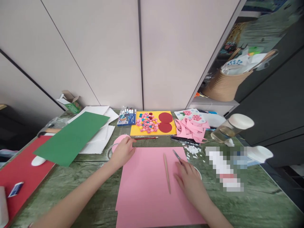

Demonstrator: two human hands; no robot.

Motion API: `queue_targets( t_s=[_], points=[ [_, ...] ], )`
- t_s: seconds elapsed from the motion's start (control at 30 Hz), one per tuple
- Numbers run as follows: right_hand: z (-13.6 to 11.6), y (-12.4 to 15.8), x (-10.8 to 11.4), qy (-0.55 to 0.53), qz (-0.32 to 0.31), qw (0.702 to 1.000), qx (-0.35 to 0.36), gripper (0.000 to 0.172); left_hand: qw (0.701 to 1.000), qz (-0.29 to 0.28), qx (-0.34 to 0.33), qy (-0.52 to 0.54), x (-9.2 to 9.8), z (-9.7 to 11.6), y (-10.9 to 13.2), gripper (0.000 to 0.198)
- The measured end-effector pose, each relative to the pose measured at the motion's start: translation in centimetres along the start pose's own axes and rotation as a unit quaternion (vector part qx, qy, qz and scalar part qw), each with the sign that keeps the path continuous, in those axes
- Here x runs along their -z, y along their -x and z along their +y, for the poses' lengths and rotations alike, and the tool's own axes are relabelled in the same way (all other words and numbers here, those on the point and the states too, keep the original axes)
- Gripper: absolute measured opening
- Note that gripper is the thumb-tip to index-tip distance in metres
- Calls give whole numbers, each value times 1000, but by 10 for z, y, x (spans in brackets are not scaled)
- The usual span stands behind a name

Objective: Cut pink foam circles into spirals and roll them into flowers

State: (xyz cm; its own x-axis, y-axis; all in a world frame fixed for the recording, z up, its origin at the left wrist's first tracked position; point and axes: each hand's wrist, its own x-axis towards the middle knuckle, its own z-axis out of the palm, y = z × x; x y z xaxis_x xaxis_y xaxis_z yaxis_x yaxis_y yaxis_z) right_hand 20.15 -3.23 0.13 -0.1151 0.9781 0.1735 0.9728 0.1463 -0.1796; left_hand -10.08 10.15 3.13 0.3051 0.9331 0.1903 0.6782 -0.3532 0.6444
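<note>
A large sheet of pink paper [144,186] lies flat in front of me, with a slim wooden stick [167,174] pointed at its ends resting on it. At the sheet's upper left corner, my left hand [123,151] has its fingers closed at the edge of a pink paper circle [118,141]. A thin grey ring [108,152] shows beside that hand. My right hand [191,179] is on the sheet's right side, its fingers round a pair of scissors [177,155] whose blades point away from me. The handles are hidden; a white curved rim [199,172] peeks out beside the hand.
Behind the sheet are a yellow board [133,129] with pink pompoms and dark red circles, pink scraps [191,128] and a marker box [126,118]. White bits [193,149] and a lidded cup [224,133] stand right. Green paper [71,137] lies left.
</note>
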Motion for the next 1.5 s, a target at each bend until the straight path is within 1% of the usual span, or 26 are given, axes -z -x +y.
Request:
queue_targets(
  t_s=[0.07, 0.1, 0.17, 0.27, 0.33, 0.47, 0.53, 0.6, 0.73, 0.77, 0.83, 0.9, 0.97, 1.0, 1.07, 1.1, 1.17, 1.3, 1.43, 1.5],
  points=[
    [3, 2, -3, -22, 1, 1000, 8, 30, 994, -25, -8, -102, 2, -8, 29, 34],
    [5, 2, -3, -35, 2, 999, 11, 29, 991, -25, -9, -134, 2, -14, 41, 34],
    [8, 3, -4, -59, 7, 998, 16, 29, 988, -13, -13, -155, -1, -25, 58, 32],
    [12, 4, -1, -73, 23, 997, 22, 29, 986, 13, -17, -163, -5, -37, 69, 32],
    [14, 6, 2, -65, 38, 997, 22, 30, 985, 30, -31, -170, -5, -40, 73, 31],
    [22, 12, 5, -12, 36, 999, -6, 26, 973, 89, -62, -202, 5, -37, 81, 27],
    [27, 16, 3, 17, 27, 999, -22, 23, 966, 109, -59, -225, 12, -37, 88, 25],
    [33, 18, 0, 30, 22, 999, -25, 21, 963, 99, -42, -246, 19, -38, 95, 23],
    [39, 18, -6, 63, 14, 997, -40, 18, 959, 33, -21, -279, 26, -43, 102, 25],
    [39, 18, -6, 72, 14, 996, -44, 18, 957, 25, -15, -290, 27, -43, 100, 25],
    [38, 15, -5, 82, 15, 996, -43, 18, 950, 31, -2, -310, 30, -40, 89, 23],
    [37, 14, -4, 82, 18, 996, -38, 18, 953, 34, 4, -302, 34, -37, 70, 25],
    [35, 12, -2, 81, 22, 996, -36, 17, 954, 20, 24, -297, 36, -38, 45, 28],
    [35, 12, -2, 82, 24, 996, -36, 17, 952, 6, 45, -302, 37, -41, 32, 32],
    [34, 12, -1, 86, 26, 995, -36, 16, 941, -13, 118, -318, 37, -49, 8, 41],
    [33, 12, 0, 89, 27, 995, -35, 16, 936, -34, 150, -317, 37, -55, -2, 46],
    [31, 13, 1, 91, 31, 995, -32, 18, 932, -74, 192, -299, 37, -64, -16, 51],
    [29, 13, 3, 90, 34, 995, -35, 17, 935, -92, 202, -278, 39, -74, -27, 50],
    [30, 13, 3, 80, 35, 996, -31, 18, 938, -77, 212, -262, 40, -74, -28, 49],
    [31, 13, 3, 81, 37, 996, -29, 18, 942, -69, 213, -251, 40, -73, -28, 45]
  ],
)
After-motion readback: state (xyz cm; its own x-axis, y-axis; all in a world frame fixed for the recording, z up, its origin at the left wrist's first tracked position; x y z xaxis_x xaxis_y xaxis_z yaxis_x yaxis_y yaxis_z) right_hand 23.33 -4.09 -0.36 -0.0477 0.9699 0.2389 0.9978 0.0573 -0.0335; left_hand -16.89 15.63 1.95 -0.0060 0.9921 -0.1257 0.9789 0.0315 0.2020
